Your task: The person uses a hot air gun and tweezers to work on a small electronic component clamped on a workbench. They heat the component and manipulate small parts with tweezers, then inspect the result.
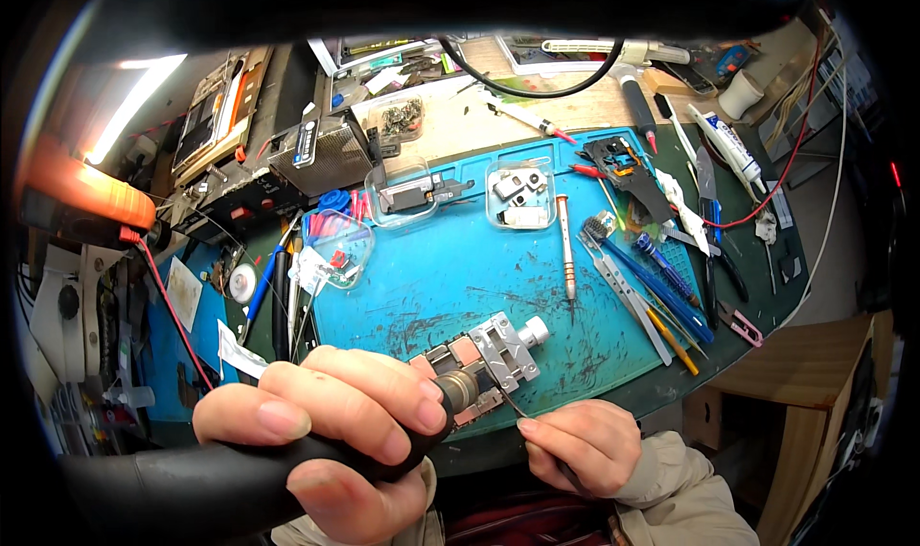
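My left hand (335, 421) is wrapped round the black handle of a hot-air gun (211, 479). Its metal nozzle lies over a small circuit board (465, 352) with copper-coloured patches. A silver clamp holder (508, 352) with a round knob grips the board near the front of the blue mat. From the right, my right hand (586, 441) pinches a thin, dark metal tool (510, 402), whose tip reaches the board's edge beside the nozzle. I cannot make out the tool's exact kind. The nozzle and my left fingers hide part of the board.
On the blue mat (431, 268) stand clear boxes of small parts (522, 215). A screwdriver (566, 249), tweezers (628, 302) and brushes lie to the right. An orange-handled tool (91, 196) hangs at left, near a metal-cased device (321, 153). A black cable (537, 93) loops across the top.
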The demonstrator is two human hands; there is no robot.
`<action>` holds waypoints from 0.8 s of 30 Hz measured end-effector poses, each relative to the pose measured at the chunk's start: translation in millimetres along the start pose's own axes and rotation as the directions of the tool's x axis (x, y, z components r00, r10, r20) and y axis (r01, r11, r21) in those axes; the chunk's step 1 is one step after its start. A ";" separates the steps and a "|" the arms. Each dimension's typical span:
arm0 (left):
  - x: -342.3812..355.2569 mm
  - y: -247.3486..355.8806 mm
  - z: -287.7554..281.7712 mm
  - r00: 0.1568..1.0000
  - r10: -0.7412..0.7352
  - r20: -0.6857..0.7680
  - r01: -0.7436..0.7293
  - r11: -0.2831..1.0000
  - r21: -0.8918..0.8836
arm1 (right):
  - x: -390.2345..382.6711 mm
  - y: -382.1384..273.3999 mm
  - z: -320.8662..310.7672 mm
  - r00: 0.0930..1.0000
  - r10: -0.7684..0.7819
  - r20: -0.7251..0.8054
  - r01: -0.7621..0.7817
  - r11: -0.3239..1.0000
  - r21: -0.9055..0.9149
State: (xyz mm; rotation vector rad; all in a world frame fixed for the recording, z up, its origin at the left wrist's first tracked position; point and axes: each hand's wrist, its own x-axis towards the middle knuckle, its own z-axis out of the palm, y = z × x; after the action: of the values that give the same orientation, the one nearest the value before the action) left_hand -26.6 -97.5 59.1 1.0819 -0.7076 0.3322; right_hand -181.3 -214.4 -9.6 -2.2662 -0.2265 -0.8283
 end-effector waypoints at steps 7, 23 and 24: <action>0.1 -0.9 -0.2 1.000 -0.010 0.000 0.010 1.000 0.007 | 1.8 0.2 1.1 1.000 -0.002 -0.001 0.002 1.000 -0.014; -1.4 -2.3 1.4 1.000 -0.001 0.021 0.001 1.000 -0.020 | 3.5 -1.0 1.3 1.000 0.028 0.000 -0.028 0.999 -0.018; -1.3 -1.4 1.5 1.000 -0.005 0.017 0.005 1.000 -0.015 | 3.6 -1.0 1.9 1.000 0.028 -0.003 -0.028 0.999 -0.015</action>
State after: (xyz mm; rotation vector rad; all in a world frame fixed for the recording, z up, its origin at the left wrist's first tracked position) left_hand -27.3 -99.4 57.7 1.0731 -0.7217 0.3127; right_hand -177.9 -212.7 -7.8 -2.2775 -0.1876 -0.8208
